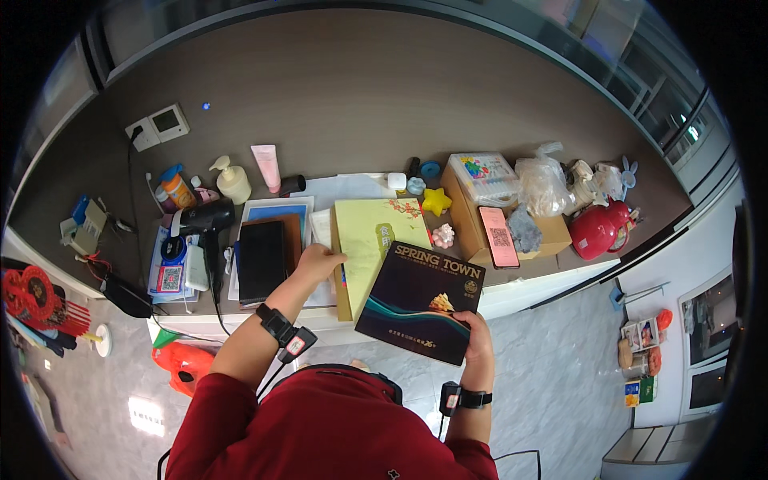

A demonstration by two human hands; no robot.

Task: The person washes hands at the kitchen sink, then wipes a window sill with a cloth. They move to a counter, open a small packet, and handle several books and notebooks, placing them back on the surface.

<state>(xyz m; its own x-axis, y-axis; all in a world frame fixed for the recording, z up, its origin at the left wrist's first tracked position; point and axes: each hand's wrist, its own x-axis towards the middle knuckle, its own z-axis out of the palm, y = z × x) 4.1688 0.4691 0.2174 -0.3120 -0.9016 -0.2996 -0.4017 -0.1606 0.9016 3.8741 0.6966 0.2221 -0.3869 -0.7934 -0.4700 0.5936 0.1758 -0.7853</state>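
In my right hand (478,336) is a dark, square flat package (414,318) bearing gold writing and a teal wave, tilted over the desk's front edge. My thumb lies on its face; the other fingers are hidden beneath. It covers the lower right corner of a yellow-green flat box (360,240) printed with red blossoms. My left hand (317,265) has its fingers closed at that box's left edge. Left of this hand, a black notebook (261,261) lies on a brown folder (293,234). A folded white cloth or paper (321,227) is partly behind the hand.
A hair dryer (207,219), pump bottle (233,181) and pink tube (267,167) stand at left. At right, a phone (499,236) leans against a cardboard box (468,234) carrying a marker case (485,174). Beyond are a yellow star (436,201) and red kettle (600,229).
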